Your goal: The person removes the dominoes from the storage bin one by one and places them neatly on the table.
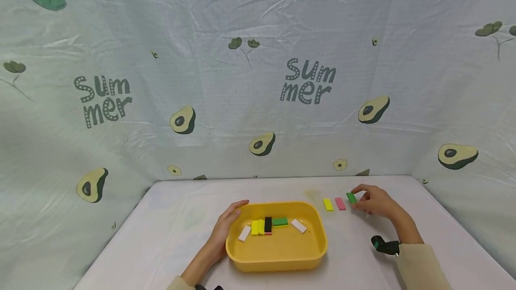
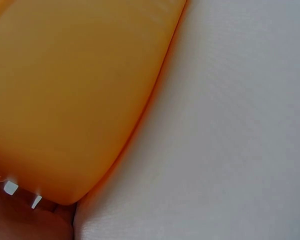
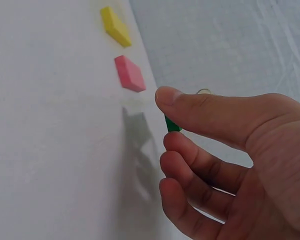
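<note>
My right hand (image 1: 375,200) pinches a green block (image 1: 351,198) between thumb and fingers, just above the white table on the right. In the right wrist view most of the green block (image 3: 172,124) is hidden behind the thumb. Left of it, a pink block (image 1: 340,203) and a yellow block (image 1: 328,204) lie in a row. My left hand (image 1: 223,229) grips the left side of a yellow plastic tray (image 1: 278,265), its fingers along the outer wall. From the left wrist the tray's wall (image 2: 75,100) fills much of the view.
Inside the tray lie a white block (image 1: 244,233) at left, yellow blocks (image 1: 258,227), a black block (image 1: 268,224), a green block (image 1: 280,221) and another white block (image 1: 298,226). A patterned white curtain (image 1: 225,102) stands behind the table (image 1: 181,227).
</note>
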The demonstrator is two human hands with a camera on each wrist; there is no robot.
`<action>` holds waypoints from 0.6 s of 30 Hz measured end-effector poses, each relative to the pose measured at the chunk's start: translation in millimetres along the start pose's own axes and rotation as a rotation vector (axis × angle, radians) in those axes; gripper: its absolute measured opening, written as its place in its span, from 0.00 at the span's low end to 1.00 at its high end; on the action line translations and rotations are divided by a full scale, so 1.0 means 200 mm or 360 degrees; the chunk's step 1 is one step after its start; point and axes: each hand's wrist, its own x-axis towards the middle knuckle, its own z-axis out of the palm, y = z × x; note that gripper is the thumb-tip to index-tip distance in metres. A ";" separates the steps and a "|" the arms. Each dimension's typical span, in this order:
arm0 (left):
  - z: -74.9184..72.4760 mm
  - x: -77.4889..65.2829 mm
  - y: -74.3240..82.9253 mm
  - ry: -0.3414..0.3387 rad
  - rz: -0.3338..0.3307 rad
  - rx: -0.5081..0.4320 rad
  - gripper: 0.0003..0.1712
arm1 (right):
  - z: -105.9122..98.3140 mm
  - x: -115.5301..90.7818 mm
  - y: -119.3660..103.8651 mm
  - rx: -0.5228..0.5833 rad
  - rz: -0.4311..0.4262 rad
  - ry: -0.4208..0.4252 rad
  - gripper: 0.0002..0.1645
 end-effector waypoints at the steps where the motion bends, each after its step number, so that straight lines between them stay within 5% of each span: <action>1: 0.00 0.00 0.00 0.0002 -0.0003 0.0001 0.31 | 0.00 0.00 0.01 0.0005 0.0013 0.0002 0.31; 18: 0.00 0.01 0.00 -0.0005 0.0000 0.0002 0.31 | 0.06 0.03 0.06 -0.0073 0.0060 0.0040 0.31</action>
